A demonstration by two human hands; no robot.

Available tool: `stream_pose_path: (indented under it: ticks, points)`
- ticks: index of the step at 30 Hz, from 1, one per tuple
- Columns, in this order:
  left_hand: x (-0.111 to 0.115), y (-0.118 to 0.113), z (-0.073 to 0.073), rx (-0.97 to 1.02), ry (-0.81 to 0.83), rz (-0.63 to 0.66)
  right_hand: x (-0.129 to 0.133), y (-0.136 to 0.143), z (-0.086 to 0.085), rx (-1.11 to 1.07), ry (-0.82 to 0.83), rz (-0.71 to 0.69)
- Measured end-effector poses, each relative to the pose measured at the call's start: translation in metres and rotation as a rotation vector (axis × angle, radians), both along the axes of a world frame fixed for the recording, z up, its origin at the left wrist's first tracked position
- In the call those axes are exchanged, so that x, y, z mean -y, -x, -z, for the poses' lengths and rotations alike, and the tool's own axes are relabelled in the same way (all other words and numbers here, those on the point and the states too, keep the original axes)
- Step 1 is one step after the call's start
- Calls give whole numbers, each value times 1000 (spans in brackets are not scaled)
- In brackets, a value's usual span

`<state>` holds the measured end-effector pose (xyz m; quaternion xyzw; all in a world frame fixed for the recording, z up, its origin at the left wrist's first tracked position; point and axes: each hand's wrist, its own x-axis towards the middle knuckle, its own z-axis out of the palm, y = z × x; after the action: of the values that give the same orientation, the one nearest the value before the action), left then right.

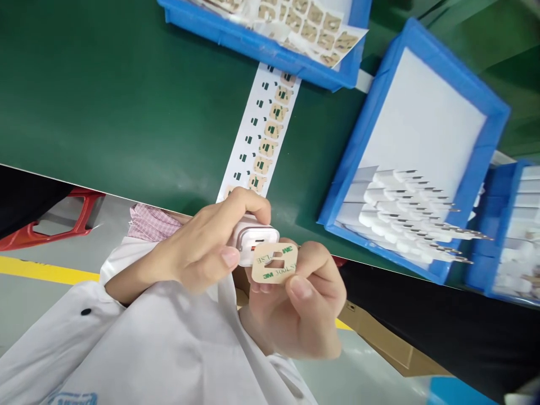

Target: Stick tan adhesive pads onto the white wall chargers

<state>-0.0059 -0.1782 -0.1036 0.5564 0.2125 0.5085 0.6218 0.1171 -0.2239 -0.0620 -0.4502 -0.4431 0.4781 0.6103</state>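
Note:
Between the thumb and fingers of my left hand [211, 239] is a small white charger [245, 233], its port face turned toward my right hand. My right hand [312, 298] pinches a tan adhesive sticker [270, 273] by its right edge. Printed in green with "3M", the sticker has a cutout in its middle. It hangs in front of the charger's face and covers the lower right of it; I cannot tell whether the two touch. Just beyond my left hand, a white backing strip [240, 140] with a row of similar stickers lies on the green table.
A blue tray [253, 42] with sticker sheets stands at the back, over the strip's far end. To the right, another blue tray [363, 140] holds rows of white chargers [396, 208]. A further blue bin [491, 225] stands at the far right. A red stool [80, 216] is below left.

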Motion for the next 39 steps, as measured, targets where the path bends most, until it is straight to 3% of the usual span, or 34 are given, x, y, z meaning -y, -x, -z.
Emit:
stream_pose_path:
  ticks: [18, 39]
  points:
    - [-9, -1, -5, -103, -111, -22, 2, -4, 8, 54, 10, 20]
    - [-7, 2, -8, -96, -58, 15, 5, -3, 13, 74, 2, 49]
